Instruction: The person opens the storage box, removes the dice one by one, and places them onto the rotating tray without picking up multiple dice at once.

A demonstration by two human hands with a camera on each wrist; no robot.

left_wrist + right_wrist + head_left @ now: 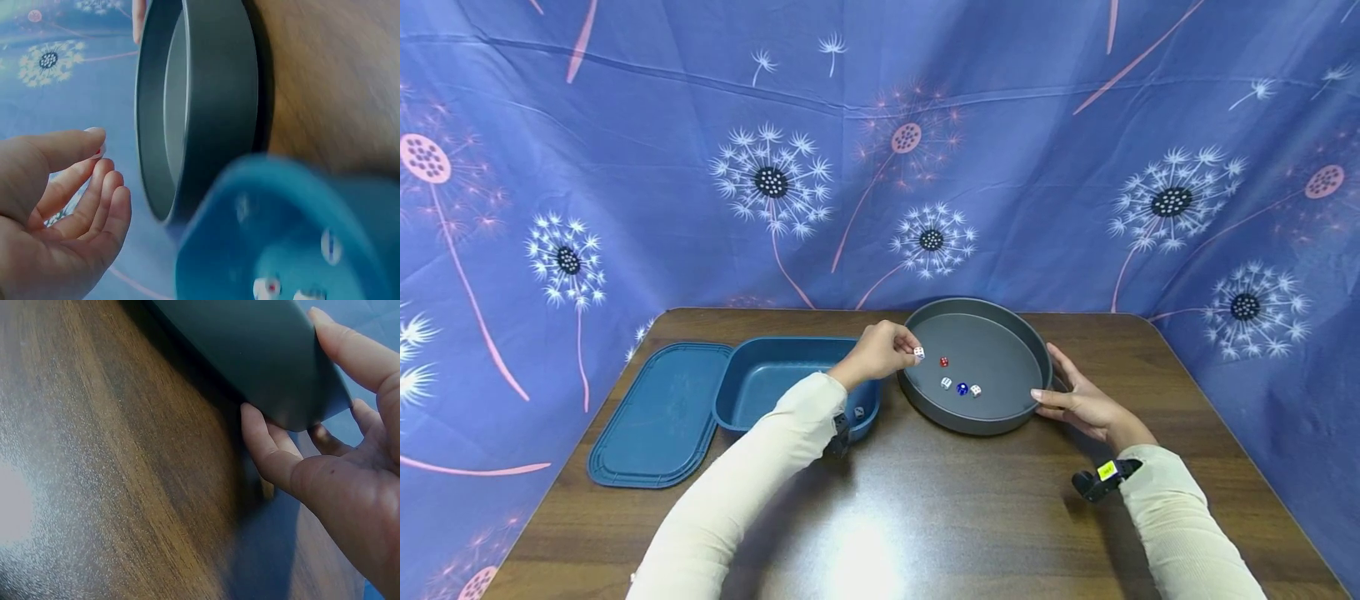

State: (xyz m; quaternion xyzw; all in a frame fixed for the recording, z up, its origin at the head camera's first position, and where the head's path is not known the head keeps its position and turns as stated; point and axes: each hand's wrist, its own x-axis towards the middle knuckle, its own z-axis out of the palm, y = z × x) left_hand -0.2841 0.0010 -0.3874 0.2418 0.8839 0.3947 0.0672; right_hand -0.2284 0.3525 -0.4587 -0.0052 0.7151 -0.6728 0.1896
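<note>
My left hand (880, 352) pinches a white die (919, 353) between thumb and fingertips, over the left rim of a round dark grey pan (985, 329). In the left wrist view only a bit of that die shows at the fingertips. On the pan's floor lie a red die (943, 362), a blue die (962, 388) and two white dice, one left of the blue die (946, 382) and one right of it. At the pan's right side my right hand (1086, 404) grips the wall, thumb on the rim and fingers around the outside.
Left of the pan stands a deep blue container (775, 354), partly behind my left forearm, with several dice inside. Its flat blue lid (658, 417) lies at the far left. Everything rests on a brown wooden table (970, 517), with a dandelion-patterned cloth (1037, 167) hanging behind it.
</note>
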